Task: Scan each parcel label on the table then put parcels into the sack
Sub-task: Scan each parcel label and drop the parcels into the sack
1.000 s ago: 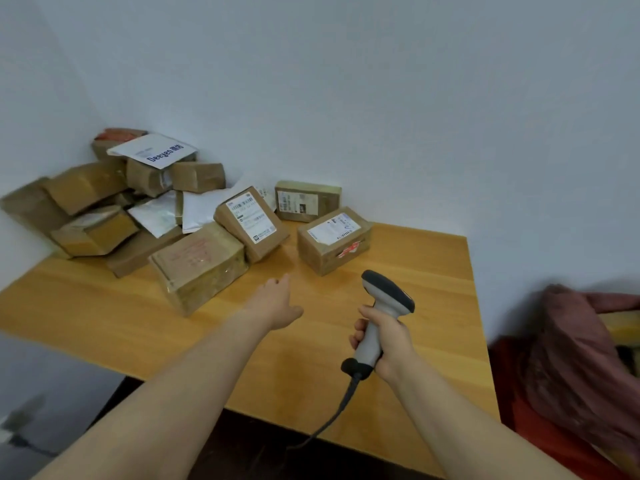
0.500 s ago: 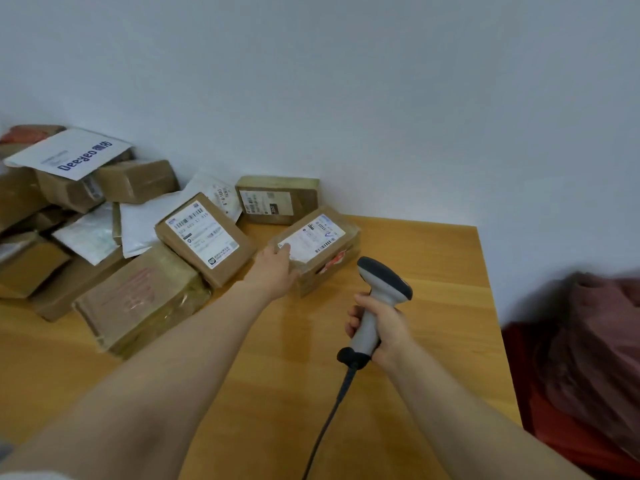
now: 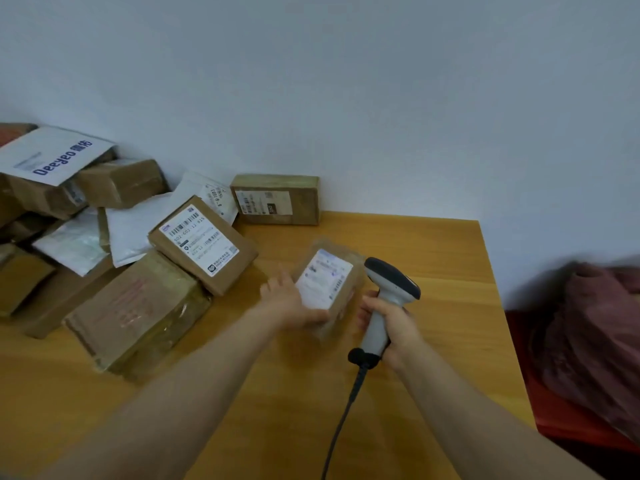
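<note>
Since 0.5 s ago, small brown cardboard parcel w/ white label has come up off orange wooden table, nr its right edge. Left hand grips it, blurred, beside grey corded scanner, clenched in right hand. Step: presenting label. Next: steady parcel, aim scanner at barcode.

The held parcel, a small brown box blurred by motion, is tilted with its white label up and gripped at its near left edge by the left hand above the worktop. The barcode scanner, grey with a dark head and a black cable, stands upright in the right hand, just beside that parcel. The remaining parcels, brown boxes and white mailers, are piled at the worktop's left against the wall, and the dull red sack lies off its right edge.
</note>
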The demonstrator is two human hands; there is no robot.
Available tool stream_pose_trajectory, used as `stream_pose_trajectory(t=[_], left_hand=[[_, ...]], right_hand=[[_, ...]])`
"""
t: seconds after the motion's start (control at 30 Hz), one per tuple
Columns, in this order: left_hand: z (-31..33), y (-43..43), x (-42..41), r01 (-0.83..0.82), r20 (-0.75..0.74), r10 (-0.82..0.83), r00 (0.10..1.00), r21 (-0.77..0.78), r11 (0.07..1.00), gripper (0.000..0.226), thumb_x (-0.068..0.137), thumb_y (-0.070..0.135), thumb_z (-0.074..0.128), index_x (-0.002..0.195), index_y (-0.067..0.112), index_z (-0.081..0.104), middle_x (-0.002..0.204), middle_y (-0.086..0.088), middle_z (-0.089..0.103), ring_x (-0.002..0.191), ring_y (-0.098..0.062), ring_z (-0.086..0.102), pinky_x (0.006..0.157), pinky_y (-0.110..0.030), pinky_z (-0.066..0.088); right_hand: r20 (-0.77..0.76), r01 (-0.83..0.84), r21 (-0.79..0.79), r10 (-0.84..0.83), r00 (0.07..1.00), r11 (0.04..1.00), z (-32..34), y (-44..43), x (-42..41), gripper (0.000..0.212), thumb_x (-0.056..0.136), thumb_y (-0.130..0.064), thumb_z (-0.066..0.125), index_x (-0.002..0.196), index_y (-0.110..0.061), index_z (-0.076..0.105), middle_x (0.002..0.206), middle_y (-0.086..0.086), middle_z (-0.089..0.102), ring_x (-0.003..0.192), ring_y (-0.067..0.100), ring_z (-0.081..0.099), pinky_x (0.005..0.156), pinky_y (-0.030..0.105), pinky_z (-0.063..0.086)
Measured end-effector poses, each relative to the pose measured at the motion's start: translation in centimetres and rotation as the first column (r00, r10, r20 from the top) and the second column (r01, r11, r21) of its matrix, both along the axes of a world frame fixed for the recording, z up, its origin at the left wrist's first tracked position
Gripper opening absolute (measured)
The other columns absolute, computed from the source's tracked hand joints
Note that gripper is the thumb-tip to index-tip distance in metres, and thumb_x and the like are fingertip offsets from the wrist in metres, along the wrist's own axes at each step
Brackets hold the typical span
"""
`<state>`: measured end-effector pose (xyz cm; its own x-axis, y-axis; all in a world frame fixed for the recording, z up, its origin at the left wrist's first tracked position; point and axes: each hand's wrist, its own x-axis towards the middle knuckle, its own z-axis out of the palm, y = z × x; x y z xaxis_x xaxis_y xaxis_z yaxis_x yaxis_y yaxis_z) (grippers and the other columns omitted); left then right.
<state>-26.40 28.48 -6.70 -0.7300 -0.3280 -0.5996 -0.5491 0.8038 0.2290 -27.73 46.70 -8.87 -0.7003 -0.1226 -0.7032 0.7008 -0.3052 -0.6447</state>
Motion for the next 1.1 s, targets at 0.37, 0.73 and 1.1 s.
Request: stream_pose_trajectory(t=[0.37, 0.73, 1.1], left_hand=[[-1.8, -2.1, 5.8, -0.37, 0.116, 0.388, 0.914, 0.629, 0.684, 0.084, 0.088, 0.056, 0.056, 0.152, 0.014, 0.021, 0.145, -0.004, 0.046, 0.13, -0.025, 0.046, 0.11, -0.037, 0.033], [0.5, -6.2, 9.0, -0.304, 0.113, 0.377, 0.919, 0.814, 0.495, 0.09, 0.066, 0.018, 0.084, 0.139, 0.013, 0.031, 0.12, -0.009, 0.062, 0.109, -0.026, 0.06, 0.096, -0.04, 0.049], [5.9, -8.5, 9.9, -0.163, -0.13, 0.402, 0.906, 0.771, 0.615, 0.068, 0.07, 0.02, 0.083, 0.131, 0.015, 0.051, 0.114, -0.001, 0.066, 0.106, -0.021, 0.062, 0.093, -0.039, 0.052]], right_hand=[[0.004, -0.074, 0.058, 0.074, 0.997, 0.996, 0.9, -1.9, 5.7, 0.017, 0.079, -0.011, 0.073, 0.096, -0.014, 0.07, 0.104, 0.013, 0.072, 0.089, 0.031, 0.066, 0.069, 0.04, 0.053], [-0.232, -0.016, 0.087, 0.036, 0.972, 0.996, 5.8, -3.6, 11.0, 0.024, 0.078, -0.002, 0.07, 0.101, -0.007, 0.068, 0.087, 0.006, 0.075, 0.079, 0.022, 0.069, 0.061, 0.032, 0.052], [-0.357, -0.144, 0.156, 0.192, 0.914, 0.977, 10.2, -4.6, 15.7, 0.008, 0.084, -0.003, 0.068, 0.088, -0.006, 0.063, 0.056, 0.007, 0.052, 0.043, 0.017, 0.044, 0.048, 0.029, 0.041]])
